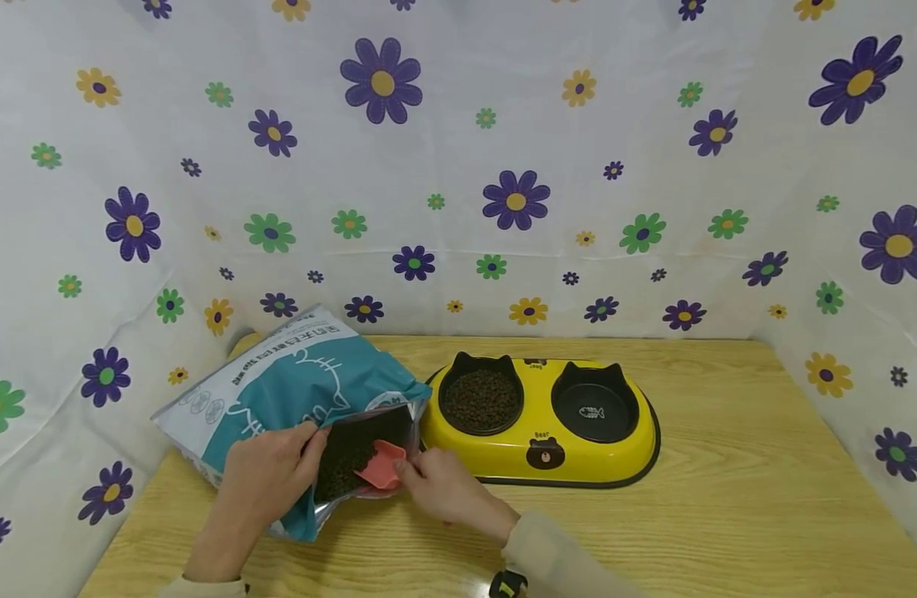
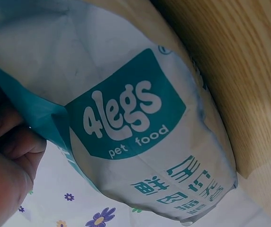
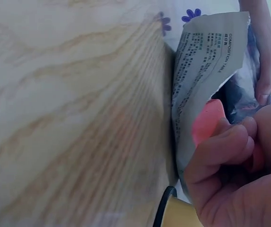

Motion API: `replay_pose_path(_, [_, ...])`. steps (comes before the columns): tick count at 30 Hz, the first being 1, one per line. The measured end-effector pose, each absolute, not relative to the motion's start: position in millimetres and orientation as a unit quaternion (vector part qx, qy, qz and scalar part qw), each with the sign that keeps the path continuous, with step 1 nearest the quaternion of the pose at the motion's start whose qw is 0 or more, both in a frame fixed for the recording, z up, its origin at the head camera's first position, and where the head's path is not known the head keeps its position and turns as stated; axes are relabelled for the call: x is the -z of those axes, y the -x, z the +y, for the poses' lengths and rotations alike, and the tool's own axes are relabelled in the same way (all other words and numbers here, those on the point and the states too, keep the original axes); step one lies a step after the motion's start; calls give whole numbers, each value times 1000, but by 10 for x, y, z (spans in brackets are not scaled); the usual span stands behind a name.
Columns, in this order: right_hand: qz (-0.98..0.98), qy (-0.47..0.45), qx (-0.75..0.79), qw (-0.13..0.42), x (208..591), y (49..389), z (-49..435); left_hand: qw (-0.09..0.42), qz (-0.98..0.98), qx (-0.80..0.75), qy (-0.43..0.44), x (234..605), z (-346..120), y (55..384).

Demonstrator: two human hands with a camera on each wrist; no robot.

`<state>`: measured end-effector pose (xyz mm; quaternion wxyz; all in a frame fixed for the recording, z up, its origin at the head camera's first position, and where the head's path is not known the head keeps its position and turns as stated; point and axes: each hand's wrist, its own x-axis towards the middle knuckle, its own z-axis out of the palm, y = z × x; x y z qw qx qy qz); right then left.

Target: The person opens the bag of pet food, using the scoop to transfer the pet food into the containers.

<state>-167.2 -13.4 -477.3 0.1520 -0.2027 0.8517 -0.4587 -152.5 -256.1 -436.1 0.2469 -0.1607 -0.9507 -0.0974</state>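
A teal and white pet food bag (image 1: pixel 294 378) lies on the table at the left, its mouth facing the front right. My left hand (image 1: pixel 267 473) pinches the edge of that mouth; the left wrist view shows its curled fingers (image 2: pixel 19 142) at the bag's rim. A pink scoop (image 1: pixel 384 465) is in my right hand (image 1: pixel 447 490), its blade inside the opening over dark brown kibble (image 1: pixel 342 473). In the right wrist view, fingers (image 3: pixel 225 146) curl around the scoop's handle, which they partly hide.
Right of the bag stands a yellow double feeder (image 1: pixel 536 415) with two black cat-eared bowls. Kibble (image 1: pixel 483 400) fills the left bowl; the right bowl (image 1: pixel 595 411) shows its bare bottom with a fish print. A flower-patterned cloth (image 1: pixel 615 124) hangs around the wooden table (image 1: pixel 765 498).
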Motion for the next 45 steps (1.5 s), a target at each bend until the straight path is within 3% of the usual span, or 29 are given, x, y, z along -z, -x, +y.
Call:
replay_pose_path(12, [872,230,423,93,4875,1655,-192,236,-955,93,158,4353,-2544,1523])
replay_pose_path(45, [809,200,542,111,4830,1509,-50,234,-953,112,156,4401,-2598,1521])
